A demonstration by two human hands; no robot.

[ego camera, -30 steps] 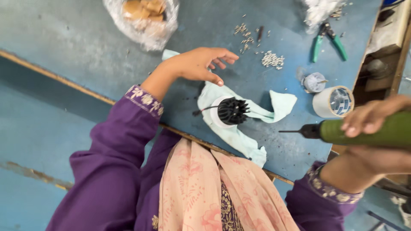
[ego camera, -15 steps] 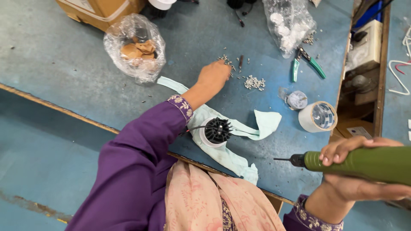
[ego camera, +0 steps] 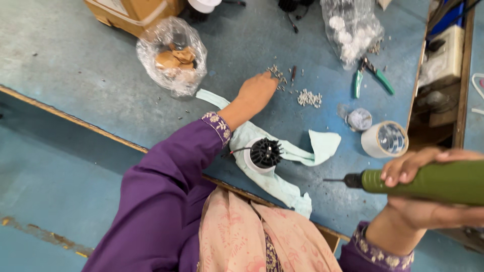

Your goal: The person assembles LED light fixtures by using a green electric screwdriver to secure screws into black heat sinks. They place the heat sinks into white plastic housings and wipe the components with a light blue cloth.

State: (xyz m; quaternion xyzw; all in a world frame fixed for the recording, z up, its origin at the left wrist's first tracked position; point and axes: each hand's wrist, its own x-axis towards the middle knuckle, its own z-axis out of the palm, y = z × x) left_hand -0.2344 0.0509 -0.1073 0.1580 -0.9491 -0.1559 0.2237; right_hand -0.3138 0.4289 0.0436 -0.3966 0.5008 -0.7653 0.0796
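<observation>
A: Head camera, looking straight down. The left hand is stretched out across the blue table, fingertips down in the small pile of screws. The fingers look bunched together at the pile, but whether a screw is pinched between them cannot be told from here.

B: And the right hand has its fingers wrapped tight round the green power screwdriver, held off the table edge with the bit pointing left, toward the work.

A: The work being the round black finned part in its white cup, sitting on a pale green cloth near the table's front edge, between the two hands. Nobody is touching it.

B: That is the worry. Loose on a cloth, close to the edge: a nudge from the purple sleeve could likely slide it or tip it off.

A: The screws, too. They are tiny and scattered, with a second pale heap just beside them. A clumsy pinch could probably flick one away or pick the wrong kind.

B: And the bit hangs in the air with the eyes turned elsewhere. If the trigger were squeezed, or the arm drifted left, the tip could catch the cloth.

A: Green-handled pliers, a roll of tape and two clear bags lie round about, well apart from either hand.
</observation>
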